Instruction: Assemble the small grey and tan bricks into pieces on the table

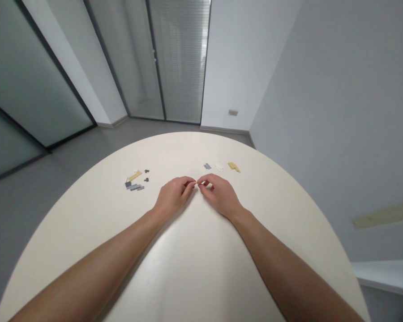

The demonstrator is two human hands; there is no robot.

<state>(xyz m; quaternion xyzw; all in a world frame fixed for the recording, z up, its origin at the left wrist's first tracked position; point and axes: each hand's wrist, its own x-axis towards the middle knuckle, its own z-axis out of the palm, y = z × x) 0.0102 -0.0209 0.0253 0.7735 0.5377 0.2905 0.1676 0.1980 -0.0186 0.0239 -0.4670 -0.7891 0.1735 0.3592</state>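
My left hand [173, 195] and my right hand [218, 193] meet fingertip to fingertip over the middle of the round cream table [188, 268]. Both are closed in a pinch on one tiny tan piece [196, 182] held between them. To the left lies a small heap of grey and tan flat pieces [135, 181]. Beyond my right hand lie a grey piece [207, 166], a white piece [219, 166] and a tan piece [234, 167].
The table's far edge curves toward a grey floor [87, 147]. Glass partitions and a blinded door [174, 62] stand at the back, a plain wall [339, 112] on the right.
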